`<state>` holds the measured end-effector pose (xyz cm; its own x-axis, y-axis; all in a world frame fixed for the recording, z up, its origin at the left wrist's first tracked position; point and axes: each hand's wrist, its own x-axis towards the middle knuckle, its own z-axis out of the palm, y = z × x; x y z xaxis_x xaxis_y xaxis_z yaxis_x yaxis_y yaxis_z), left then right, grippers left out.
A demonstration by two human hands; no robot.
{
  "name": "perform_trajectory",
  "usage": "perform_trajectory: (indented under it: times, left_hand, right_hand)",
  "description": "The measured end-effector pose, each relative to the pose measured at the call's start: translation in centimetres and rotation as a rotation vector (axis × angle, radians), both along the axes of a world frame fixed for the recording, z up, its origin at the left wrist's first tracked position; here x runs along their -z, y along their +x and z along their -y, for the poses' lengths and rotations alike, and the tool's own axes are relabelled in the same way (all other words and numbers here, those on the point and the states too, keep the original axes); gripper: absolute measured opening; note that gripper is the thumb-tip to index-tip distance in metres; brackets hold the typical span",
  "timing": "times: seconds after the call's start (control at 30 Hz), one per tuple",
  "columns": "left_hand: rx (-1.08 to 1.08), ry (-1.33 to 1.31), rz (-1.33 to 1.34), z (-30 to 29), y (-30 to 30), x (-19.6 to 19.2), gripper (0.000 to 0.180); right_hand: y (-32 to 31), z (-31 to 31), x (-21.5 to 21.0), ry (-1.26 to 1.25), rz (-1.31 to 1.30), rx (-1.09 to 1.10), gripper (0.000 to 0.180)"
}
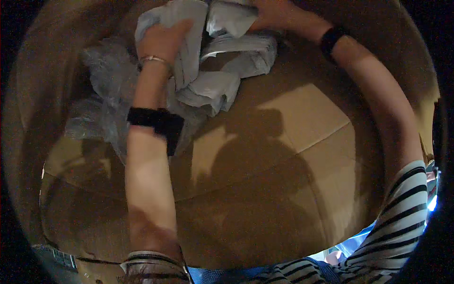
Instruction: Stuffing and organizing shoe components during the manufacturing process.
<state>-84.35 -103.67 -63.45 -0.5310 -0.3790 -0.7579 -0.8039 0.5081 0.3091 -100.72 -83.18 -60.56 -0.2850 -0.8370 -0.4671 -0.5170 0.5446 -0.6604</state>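
Deep inside a big cardboard box, my left hand is closed on a folded white plastic bag, its thumb lying across the bag. To the right, my right hand grips another crumpled white plastic bag by its side. Just below the hands, more folded white bags lie in a loose heap on the cardboard. Clear, wrinkled plastic film spreads to the left of my left wrist, partly behind the forearm. The fingertips of both hands are partly hidden.
The box's brown cardboard floor has creases and my shadow across it. Its walls curve up around both arms. Near the lower right, the box's edge lies close to my striped sleeve. Black bands sit on both forearms.
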Motion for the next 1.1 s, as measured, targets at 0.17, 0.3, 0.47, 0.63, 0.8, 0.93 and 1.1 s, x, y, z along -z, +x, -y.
perform_trajectory:
  times: [0.17,0.3,0.47,0.63,0.8,0.93,1.1]
  left_hand:
    - [0.161,-0.078,0.049,0.2,-0.7,2.0,0.081]
    - [0.029,0.004,-0.085,0.7,1.2,4.5,0.085]
    - [-0.141,0.023,-0.15,0.4,0.2,0.6,0.083]
    - [-0.889,0.284,-0.332,2.0,3.0,-8.0,0.079]
    - [-1.07,0.842,-0.589,-0.2,-0.2,-18.6,0.05]
    - [-0.991,0.86,-0.689,-2.3,0.2,-29.7,0.044]
    - [-0.789,0.954,-0.718,-10.2,2.1,-41.6,0.045]
  right_hand:
    - [2.9,1.9,0.1,0.088,-0.287,-0.208,0.102]
    - [1.8,0.2,0.9,0.056,-0.271,-0.004,0.093]
    - [-0.5,0.2,1.2,0.149,-0.415,-0.118,0.082]
    - [-0.8,5.2,-7.0,0.084,0.055,-0.085,0.054]
    - [2.3,3.2,-12.8,0.254,-0.691,0.275,0.037]
    - [4.0,2.8,-27.5,0.219,-0.6,0.591,0.05]
    - [9.5,-8.6,-42.5,0.057,-0.679,0.926,0.06]
